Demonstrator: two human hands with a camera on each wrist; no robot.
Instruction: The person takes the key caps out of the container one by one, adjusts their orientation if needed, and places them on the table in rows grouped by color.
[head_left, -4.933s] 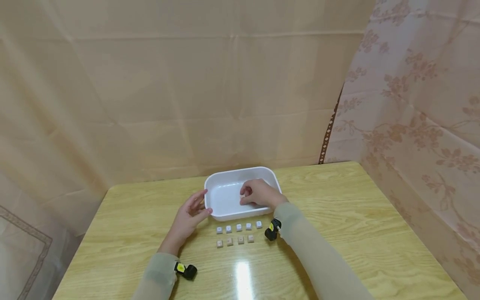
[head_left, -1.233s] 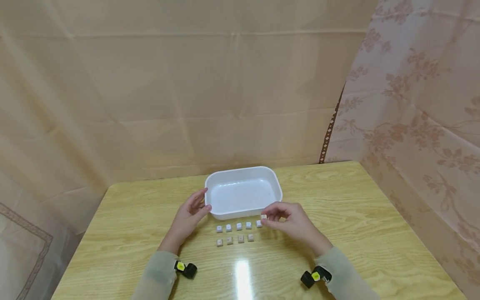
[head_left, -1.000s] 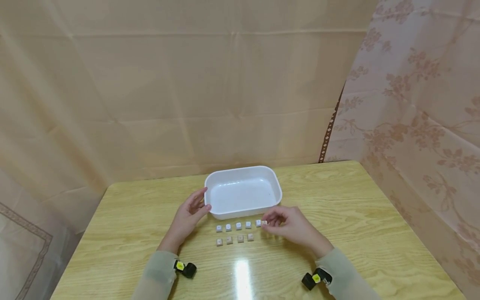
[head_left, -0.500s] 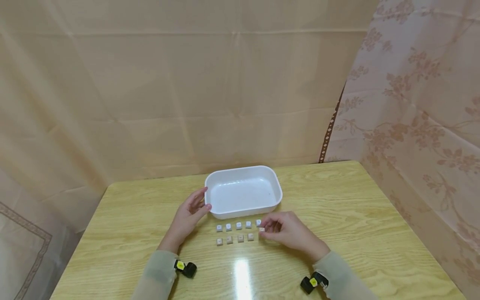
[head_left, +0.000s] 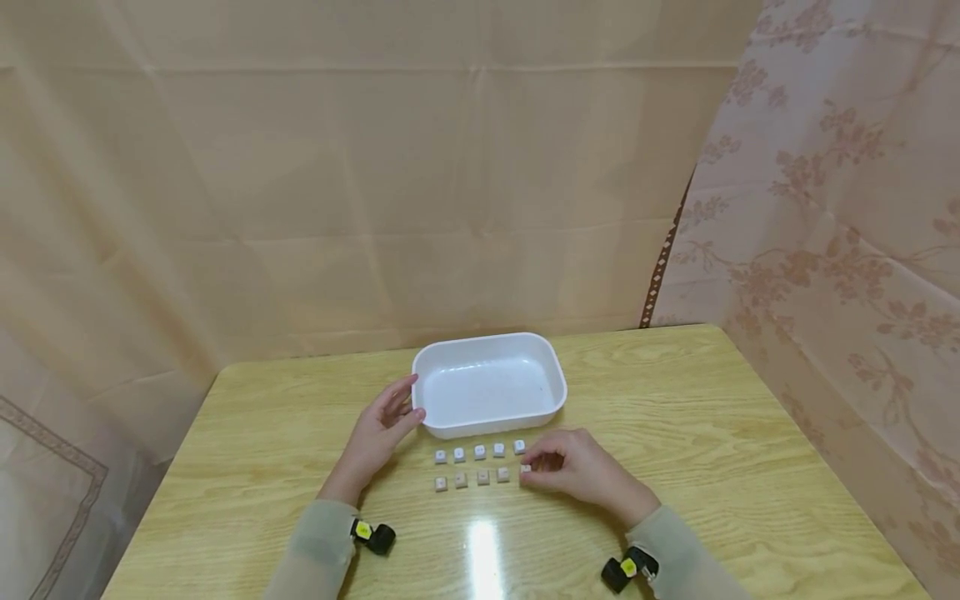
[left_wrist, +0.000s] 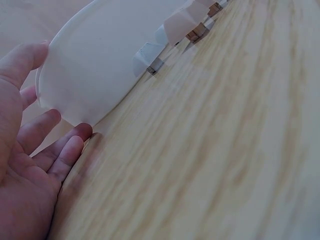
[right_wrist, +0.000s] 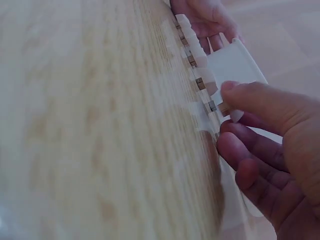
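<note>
In the head view, my right hand (head_left: pixel 576 468) pinches a small pale keycap (head_left: pixel 526 469) between thumb and fingers, at the right end of the near row. The right wrist view shows this keycap low by the table, partly hidden behind my thumb (right_wrist: pixel 250 97). Beside it lie several beige keycaps (head_left: pixel 483 477). Just behind runs a row of several white keycaps (head_left: pixel 480 452). My left hand (head_left: pixel 380 427) rests against the left end of a white tray (head_left: pixel 491 427), fingertips touching its outside and rim, fingers relaxed; the left wrist view shows this contact too.
The tray stands behind both rows, near the back of the wooden table (head_left: pixel 675 433). A beige curtain (head_left: pixel 337 192) hangs behind, and a floral cloth (head_left: pixel 840 250) covers the right side. Light glares off the tabletop near the front.
My right hand has come out of the tray with a keycap, moved past the right end of the white row and brought it toward me, level with the beige row. My left hand stays at the tray.
</note>
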